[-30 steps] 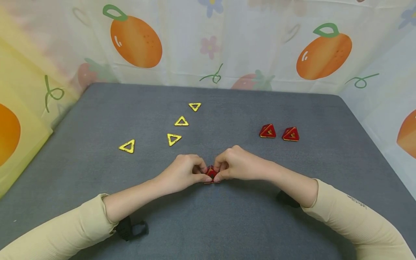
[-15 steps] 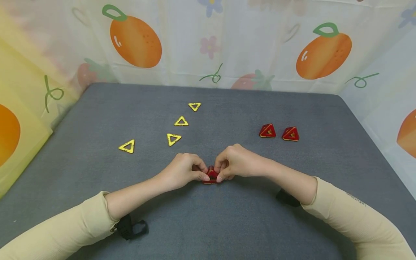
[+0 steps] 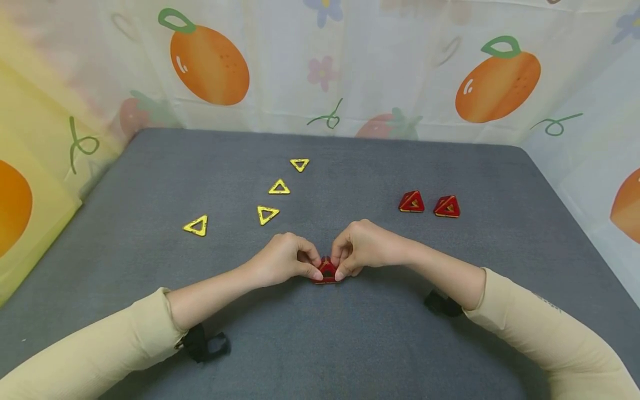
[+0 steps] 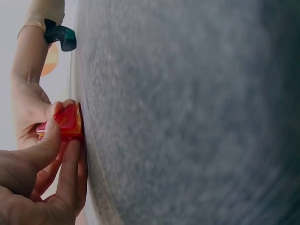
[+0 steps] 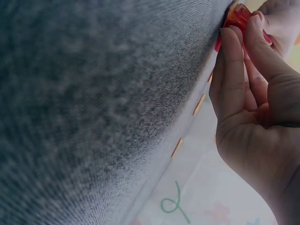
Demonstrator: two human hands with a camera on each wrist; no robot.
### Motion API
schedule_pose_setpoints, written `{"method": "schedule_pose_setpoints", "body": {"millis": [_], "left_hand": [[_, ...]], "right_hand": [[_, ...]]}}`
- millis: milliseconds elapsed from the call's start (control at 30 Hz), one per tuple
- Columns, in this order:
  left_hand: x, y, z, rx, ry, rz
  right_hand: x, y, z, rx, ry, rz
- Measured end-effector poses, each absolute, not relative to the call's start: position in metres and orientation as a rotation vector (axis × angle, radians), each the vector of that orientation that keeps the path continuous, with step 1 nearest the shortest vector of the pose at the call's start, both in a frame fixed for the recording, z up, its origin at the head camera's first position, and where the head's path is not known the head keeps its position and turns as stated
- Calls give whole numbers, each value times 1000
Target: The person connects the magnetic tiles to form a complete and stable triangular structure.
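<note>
A small red pyramid of hollow triangular magnetic tiles (image 3: 327,271) stands on the grey table between both hands. My left hand (image 3: 284,260) pinches its left side between thumb and fingers. On the other side, my right hand (image 3: 369,244) pinches it the same way. In the left wrist view the red pyramid (image 4: 68,120) shows a glossy face under the thumb, its base at the table. Fingers cover much of the pyramid (image 5: 239,16) in the right wrist view.
Two similar red pyramids, one (image 3: 411,202) left of the other (image 3: 447,206), stand at the right. Several flat yellow triangle tiles lie at the left and back, the leftmost tile (image 3: 204,225) apart from the others. A printed curtain (image 3: 280,72) hangs behind the table (image 3: 320,344).
The right thumb has shifted slightly right along the pyramid, so more of its front face shows. Both hands keep their pinch; the other pieces have stayed put.
</note>
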State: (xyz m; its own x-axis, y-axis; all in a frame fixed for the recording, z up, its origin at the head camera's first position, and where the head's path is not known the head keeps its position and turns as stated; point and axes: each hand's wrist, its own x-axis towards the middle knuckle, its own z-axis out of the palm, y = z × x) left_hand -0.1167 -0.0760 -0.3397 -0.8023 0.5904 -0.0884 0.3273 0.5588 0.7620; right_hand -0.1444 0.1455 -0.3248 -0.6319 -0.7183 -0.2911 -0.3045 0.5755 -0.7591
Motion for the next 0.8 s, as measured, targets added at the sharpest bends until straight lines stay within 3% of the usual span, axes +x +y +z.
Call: {"method": "schedule_pose_setpoints", "body": {"millis": [433,800], "left_hand": [[-130,-71,-338,733,2421,1100],[-170,-38,-329,660,2572,1077]], "right_hand": [[-151,150,-320,-786,2274,-898],[-182,175,-305,-678,2472,-846]]}}
